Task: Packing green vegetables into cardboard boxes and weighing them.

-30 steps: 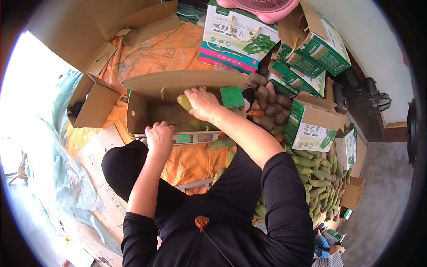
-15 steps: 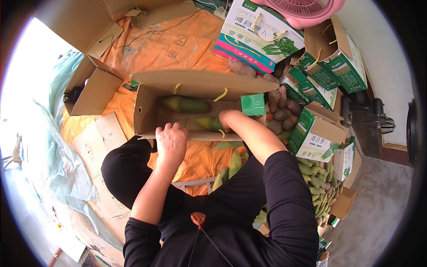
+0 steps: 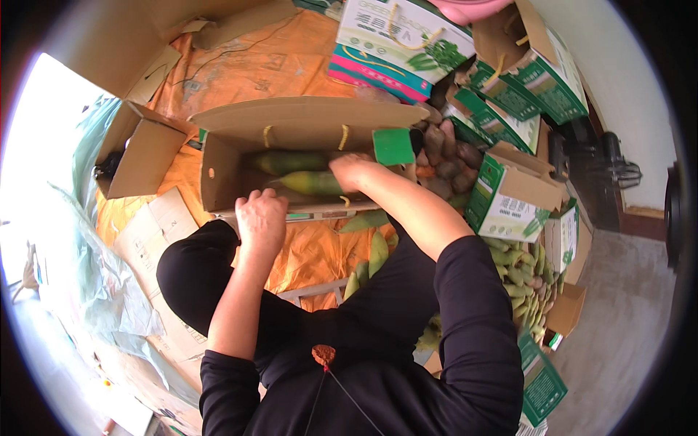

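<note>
In front of me lies a long open cardboard box (image 3: 233, 120) with yellow rope handles. Inside it, one green radish (image 3: 291, 160) rests toward the far wall. My right hand (image 3: 350, 173) reaches over the near wall and is closed around the right end of a second, yellow-green radish (image 3: 311, 183). Its fingertips are partly hidden and the radish is slightly blurred. My left hand (image 3: 262, 219) grips the box's near wall toward its left end, fingers curled over the edge.
Brown-skinned tubers (image 3: 451, 171) lie right of the box, with a heap of green radishes (image 3: 520, 280) nearer me. Printed green-and-white cartons (image 3: 509, 196) crowd the right side. An orange tarp (image 3: 254, 62) covers the floor; clear plastic sheeting (image 3: 102, 269) hangs at left.
The whole view has shifted, so the box appears farther left and higher. The radish in my right hand shows more of its length and points farther left. My left hand stays on the near wall.
</note>
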Demonstrator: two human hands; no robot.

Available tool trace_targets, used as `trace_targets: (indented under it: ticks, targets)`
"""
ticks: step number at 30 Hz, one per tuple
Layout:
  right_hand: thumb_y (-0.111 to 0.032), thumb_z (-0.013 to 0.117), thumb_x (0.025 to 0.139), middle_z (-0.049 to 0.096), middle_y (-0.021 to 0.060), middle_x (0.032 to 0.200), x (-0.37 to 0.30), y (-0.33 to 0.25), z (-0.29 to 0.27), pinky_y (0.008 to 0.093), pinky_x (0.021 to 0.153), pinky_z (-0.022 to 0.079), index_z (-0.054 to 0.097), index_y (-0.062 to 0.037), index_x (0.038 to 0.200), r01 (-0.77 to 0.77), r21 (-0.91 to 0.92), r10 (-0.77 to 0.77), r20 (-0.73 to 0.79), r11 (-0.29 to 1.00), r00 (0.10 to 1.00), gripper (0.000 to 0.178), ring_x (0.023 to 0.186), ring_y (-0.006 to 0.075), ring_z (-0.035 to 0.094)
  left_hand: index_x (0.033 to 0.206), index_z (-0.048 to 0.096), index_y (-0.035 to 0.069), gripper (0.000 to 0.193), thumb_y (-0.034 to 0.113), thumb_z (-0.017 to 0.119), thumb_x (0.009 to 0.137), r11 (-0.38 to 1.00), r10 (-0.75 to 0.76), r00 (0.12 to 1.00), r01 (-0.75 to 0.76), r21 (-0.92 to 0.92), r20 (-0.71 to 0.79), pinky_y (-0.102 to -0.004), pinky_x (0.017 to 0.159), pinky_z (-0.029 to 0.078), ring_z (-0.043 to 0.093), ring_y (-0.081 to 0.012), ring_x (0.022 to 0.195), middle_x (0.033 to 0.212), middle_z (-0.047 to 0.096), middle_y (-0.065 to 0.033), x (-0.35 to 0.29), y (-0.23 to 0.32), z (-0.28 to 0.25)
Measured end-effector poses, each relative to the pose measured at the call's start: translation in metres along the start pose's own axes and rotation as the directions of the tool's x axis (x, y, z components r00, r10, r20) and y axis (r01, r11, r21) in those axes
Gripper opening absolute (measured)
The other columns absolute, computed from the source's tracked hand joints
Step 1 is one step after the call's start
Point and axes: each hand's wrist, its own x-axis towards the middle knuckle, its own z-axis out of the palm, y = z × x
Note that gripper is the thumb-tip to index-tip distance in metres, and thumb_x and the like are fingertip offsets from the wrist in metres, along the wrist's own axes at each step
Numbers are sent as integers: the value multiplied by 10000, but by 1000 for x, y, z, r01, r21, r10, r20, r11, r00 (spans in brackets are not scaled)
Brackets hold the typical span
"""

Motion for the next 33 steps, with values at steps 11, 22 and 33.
trace_targets:
  ticks: [11,22,33]
  targets:
    - [-173,658,858,672,113,1016,-173,41,-80,300,790,514,578,-22,1179,659,643,-40,-703,391,710,364,908,179,645,812,690,136,75,105,640,764,999,-4,1000,3,-44,-27,-411,730,464,608,-242,872,841,618,-34,-2,-3,-4]
    - [-69,618,826,663,154,935,-244,126,199,389,775,504,621,-64,1063,-77,863,783,-412,500,465,238,887,341,632,865,688,104,123,92,687,742,999,-34,999,35,-34,35,-432,789,462,601,-256,941,896,625,-58,-2,4,-9]
    - [-114,608,807,564,19,1104,-269,86,340,460,860,456,649,-174,998,-620,169,639,-106,766,762,204,1103,251,513,847,692,115,133,126,726,719,998,-54,998,54,-29,17,-435,773,466,610,-257,917,868,627,-54,2,-1,1]
